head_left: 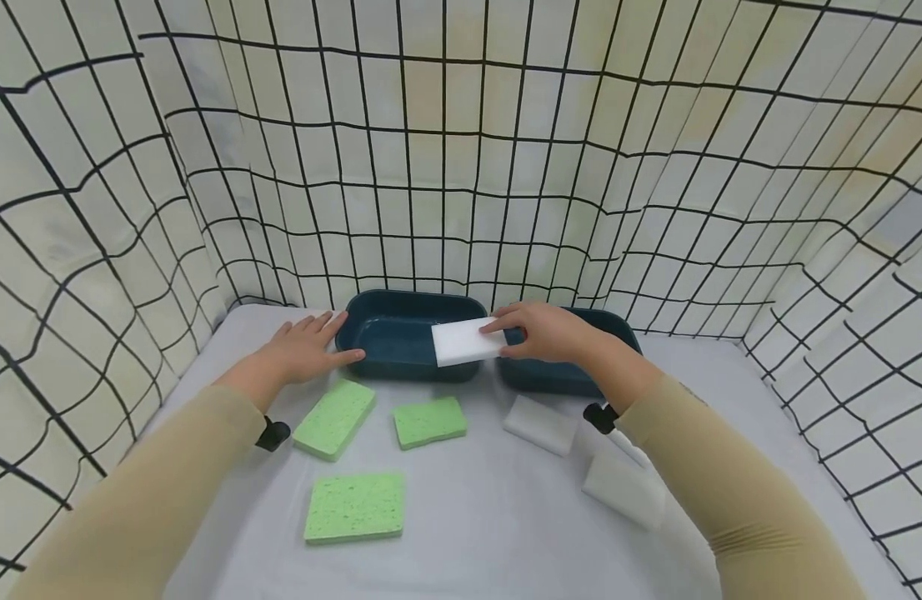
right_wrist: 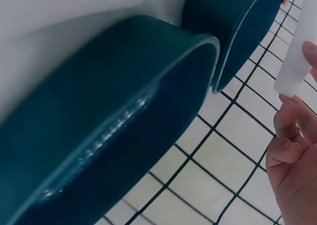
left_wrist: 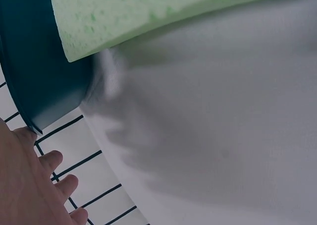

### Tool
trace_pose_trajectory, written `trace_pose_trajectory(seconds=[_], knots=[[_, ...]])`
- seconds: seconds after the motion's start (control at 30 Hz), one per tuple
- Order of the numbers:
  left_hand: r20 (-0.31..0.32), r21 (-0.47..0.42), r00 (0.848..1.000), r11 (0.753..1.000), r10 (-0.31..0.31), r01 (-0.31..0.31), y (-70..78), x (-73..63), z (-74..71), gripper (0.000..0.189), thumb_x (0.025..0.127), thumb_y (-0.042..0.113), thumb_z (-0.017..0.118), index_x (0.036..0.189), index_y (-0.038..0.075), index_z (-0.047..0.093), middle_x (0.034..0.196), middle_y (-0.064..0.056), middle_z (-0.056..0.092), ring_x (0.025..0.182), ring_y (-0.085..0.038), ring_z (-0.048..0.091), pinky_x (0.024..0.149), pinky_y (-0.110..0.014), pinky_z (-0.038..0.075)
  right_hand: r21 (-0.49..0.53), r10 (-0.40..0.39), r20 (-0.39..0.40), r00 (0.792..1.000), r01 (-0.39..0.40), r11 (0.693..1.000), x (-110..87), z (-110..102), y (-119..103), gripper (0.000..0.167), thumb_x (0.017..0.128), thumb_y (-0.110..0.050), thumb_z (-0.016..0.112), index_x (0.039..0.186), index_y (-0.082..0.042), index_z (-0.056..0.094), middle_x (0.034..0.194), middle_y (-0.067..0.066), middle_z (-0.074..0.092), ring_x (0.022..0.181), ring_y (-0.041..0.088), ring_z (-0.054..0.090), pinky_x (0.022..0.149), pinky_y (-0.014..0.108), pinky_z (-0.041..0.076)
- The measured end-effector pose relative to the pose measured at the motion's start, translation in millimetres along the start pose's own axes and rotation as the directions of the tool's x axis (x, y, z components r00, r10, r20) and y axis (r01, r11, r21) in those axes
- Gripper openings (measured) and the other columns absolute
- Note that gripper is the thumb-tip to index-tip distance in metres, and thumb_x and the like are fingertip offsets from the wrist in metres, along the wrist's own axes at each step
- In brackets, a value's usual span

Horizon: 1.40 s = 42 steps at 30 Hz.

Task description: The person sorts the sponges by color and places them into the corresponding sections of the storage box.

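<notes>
My right hand point(head_left: 547, 332) pinches a white sponge point(head_left: 468, 342) between thumb and fingers. In the head view, this sponge is over the right end of the left dark teal tub point(head_left: 401, 364); the right wrist view shows the sponge point(right_wrist: 296, 61) at the edge. My left hand point(head_left: 299, 348) is at that tub's left end, with fingers extended and the thumb near the front rim. A second dark teal tub point(head_left: 551, 379) stands to the right, partly hidden by my right hand and forearm.
Three green sponges lie on the white cloth: one point(head_left: 335, 419) by my left wrist, a small one point(head_left: 429, 422) and one point(head_left: 354, 507) nearer me. White sponges point(head_left: 539, 425) point(head_left: 624, 490) lie at right. Black wire grid point(head_left: 443, 158) encloses the back and sides.
</notes>
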<state>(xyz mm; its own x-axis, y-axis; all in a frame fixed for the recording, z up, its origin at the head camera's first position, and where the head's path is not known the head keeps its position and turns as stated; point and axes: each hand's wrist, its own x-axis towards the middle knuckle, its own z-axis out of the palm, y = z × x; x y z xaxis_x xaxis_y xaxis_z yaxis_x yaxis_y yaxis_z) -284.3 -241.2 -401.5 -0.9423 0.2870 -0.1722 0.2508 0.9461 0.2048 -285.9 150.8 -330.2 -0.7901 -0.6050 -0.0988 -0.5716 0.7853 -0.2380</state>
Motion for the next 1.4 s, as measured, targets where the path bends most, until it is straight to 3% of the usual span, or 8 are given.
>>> trace_pose_trajectory(seconds=[0.1, 0.4, 0.67, 0.97, 1.4], knots=[[0.009, 0.008, 1.000, 1.000, -0.017, 0.016, -0.4, -0.4, 0.3, 0.105, 0.090, 0.081, 0.030, 0.160, 0.006, 0.008, 0.162, -0.027, 0.010, 0.146, -0.050, 0.011, 0.114, -0.069, 0.004, -0.005, 0.009, 0.029, 1.000, -0.009, 1.000, 19.3, -2, -5, 0.046, 0.093, -0.032, 0.071, 0.138, -0.035, 0.061, 0.154, 0.001, 0.043, 0.129, 0.024, 0.050, 0.099, 0.043, 0.047], [0.030, 0.004, 0.999, 0.999, -0.040, 0.040, 5.0, -1.1, -1.5, 0.104, 0.091, 0.080, 0.032, 0.160, 0.007, 0.006, 0.162, -0.027, 0.009, 0.146, -0.050, 0.010, 0.114, -0.069, 0.004, 0.046, 0.042, 0.098, 0.994, -0.047, 0.998, 71.2, 6, -14, 0.044, 0.094, -0.032, 0.069, 0.138, -0.034, 0.061, 0.155, 0.002, 0.041, 0.143, 0.024, 0.036, 0.112, 0.048, 0.036], [0.026, -0.006, 0.998, 0.999, -0.054, 0.054, 6.4, 1.2, 1.2, 0.103, 0.090, 0.080, 0.032, 0.160, 0.010, 0.004, 0.163, -0.024, 0.007, 0.147, -0.048, 0.008, 0.115, -0.067, 0.002, 0.034, 0.080, 0.166, 0.983, -0.087, 0.996, 102.7, 34, -21, 0.043, 0.094, -0.032, 0.069, 0.136, -0.036, 0.061, 0.153, 0.001, 0.044, 0.142, 0.025, 0.037, 0.113, 0.049, 0.033], [0.030, -0.007, 0.996, 0.996, -0.085, 0.085, 5.1, 0.9, 3.9, 0.106, 0.088, 0.083, 0.032, 0.160, 0.010, 0.005, 0.164, -0.023, 0.007, 0.147, -0.048, 0.007, 0.116, -0.066, 0.001, 0.020, 0.051, 0.220, 0.974, -0.057, 0.998, 127.6, 54, -38, 0.046, 0.095, -0.025, 0.068, 0.140, -0.035, 0.058, 0.153, 0.001, 0.044, 0.142, 0.021, 0.036, 0.115, 0.043, 0.032], [0.013, -0.006, 0.994, 0.994, -0.108, 0.108, 8.5, 2.1, 5.6, 0.107, 0.089, 0.081, 0.035, 0.160, 0.009, 0.004, 0.164, -0.021, 0.010, 0.148, -0.046, 0.011, 0.117, -0.065, 0.003, 0.003, 0.067, 0.222, 0.973, -0.069, 0.998, 150.8, 68, -50, 0.049, 0.097, -0.019, 0.066, 0.142, -0.034, 0.056, 0.153, 0.002, 0.043, 0.142, 0.021, 0.038, 0.114, 0.043, 0.033]])
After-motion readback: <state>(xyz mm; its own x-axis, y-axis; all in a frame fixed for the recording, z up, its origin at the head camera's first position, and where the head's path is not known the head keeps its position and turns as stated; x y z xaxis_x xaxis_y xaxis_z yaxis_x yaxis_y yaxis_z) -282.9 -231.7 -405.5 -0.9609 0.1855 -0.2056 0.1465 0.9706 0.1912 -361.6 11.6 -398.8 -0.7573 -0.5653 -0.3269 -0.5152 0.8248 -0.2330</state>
